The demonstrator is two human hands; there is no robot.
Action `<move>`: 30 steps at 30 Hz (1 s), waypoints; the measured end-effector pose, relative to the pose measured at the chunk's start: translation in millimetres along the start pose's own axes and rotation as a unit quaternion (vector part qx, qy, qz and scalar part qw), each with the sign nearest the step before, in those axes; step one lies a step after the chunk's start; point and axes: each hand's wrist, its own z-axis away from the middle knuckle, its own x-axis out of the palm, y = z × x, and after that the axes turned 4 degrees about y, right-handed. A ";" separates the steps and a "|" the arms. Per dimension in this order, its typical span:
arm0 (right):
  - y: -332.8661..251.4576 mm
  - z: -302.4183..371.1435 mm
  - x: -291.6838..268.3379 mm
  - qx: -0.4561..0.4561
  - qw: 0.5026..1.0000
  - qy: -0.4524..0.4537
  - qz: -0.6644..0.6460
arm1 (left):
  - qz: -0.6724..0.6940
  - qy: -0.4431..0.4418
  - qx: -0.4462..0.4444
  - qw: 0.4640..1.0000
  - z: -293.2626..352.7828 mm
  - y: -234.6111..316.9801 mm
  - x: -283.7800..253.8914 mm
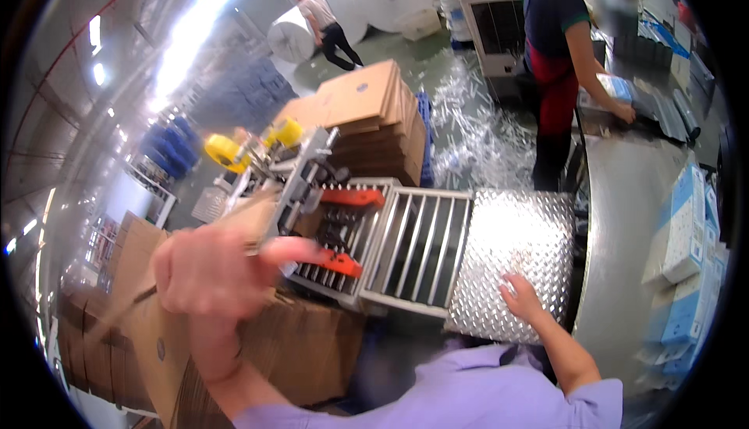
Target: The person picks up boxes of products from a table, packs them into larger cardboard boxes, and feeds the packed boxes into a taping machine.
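My left hand point(214, 273), blurred by motion, is closed with its thumb stretched to the right. It appears to grip a brown cardboard sheet point(253, 222), whose smeared edge shows just behind the fingers; most of the sheet is hidden. Below that hand stand flattened cardboard cartons point(160, 343). My right hand point(524, 298) is open, with fingers apart, over the shiny diamond-plate metal platform point(511, 234). Whether it touches the plate I cannot tell. Nothing shows in it.
Left of the platform runs a roller conveyor point(417, 249) into a carton-taping machine with orange guides point(343, 264) and yellow tape rolls point(226, 152). Behind stands a carton stack point(363, 101). At right, a metal table point(624, 218) holds blue-and-white packs point(679, 249). A co-worker point(558, 62) handles a pack.
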 end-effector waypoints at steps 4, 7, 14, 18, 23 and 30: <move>-108.9 -53.3 5.8 -0.151 0.974 -0.085 -0.146 | 0.267 0.076 0.063 0.959 -76.0 16.1 -19.9; -115.7 -33.5 -13.0 -0.102 0.960 -0.124 -0.229 | 0.343 0.222 -0.279 0.869 -60.3 35.7 18.2; -93.2 -27.9 -100.5 -0.138 0.939 0.244 0.199 | 0.344 0.072 -0.592 0.725 85.2 63.8 164.6; -81.3 -34.9 -88.8 -0.139 0.942 0.164 0.257 | 0.369 -0.010 -0.303 0.879 161.4 156.5 200.8; -92.4 -83.2 -91.7 0.077 0.948 -0.088 0.294 | 0.497 -0.173 -0.092 0.845 162.2 203.9 165.8; -80.9 -115.2 -104.7 0.144 0.875 -0.389 0.249 | 0.593 -0.026 -0.206 0.778 180.4 213.3 160.9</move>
